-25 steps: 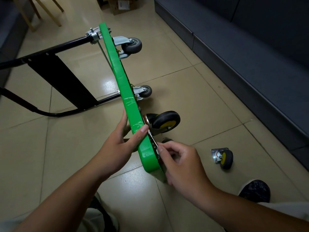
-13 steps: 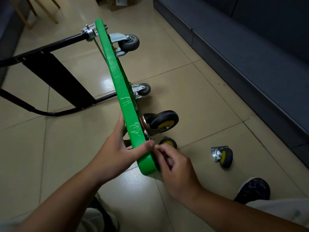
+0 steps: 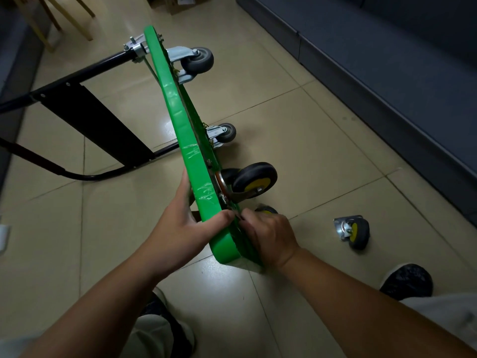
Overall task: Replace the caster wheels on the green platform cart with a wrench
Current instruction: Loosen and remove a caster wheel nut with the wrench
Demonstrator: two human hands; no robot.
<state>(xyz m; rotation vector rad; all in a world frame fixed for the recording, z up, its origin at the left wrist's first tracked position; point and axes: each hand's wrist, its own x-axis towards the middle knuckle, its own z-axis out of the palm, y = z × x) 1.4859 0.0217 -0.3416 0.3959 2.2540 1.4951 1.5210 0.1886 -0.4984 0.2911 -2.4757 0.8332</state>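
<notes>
The green platform cart (image 3: 180, 120) stands on its side edge, underside facing right. My left hand (image 3: 180, 228) grips the near end of the green deck, thumb across its top edge. My right hand (image 3: 271, 233) is curled against the underside near the corner, its fingertips pinching something small at the mounting spot; what it holds is hidden. A black caster with a yellow hub (image 3: 254, 180) is mounted just above my right hand. Two grey casters (image 3: 198, 59) (image 3: 225, 133) sit farther along. A loose yellow-hub caster (image 3: 355, 232) lies on the floor. No wrench is visible.
The cart's black folding handle (image 3: 85, 109) lies flat on the tiled floor to the left. Another yellow-hub wheel (image 3: 265, 210) peeks out behind my right hand. A dark sofa base (image 3: 387, 73) runs along the right. My shoe (image 3: 405, 281) is at lower right, wooden chair legs (image 3: 51, 21) at upper left.
My right hand has slid in closer under the deck's near corner, meeting my left thumb. The left hand has shifted its grip slightly toward the cart's near end.
</notes>
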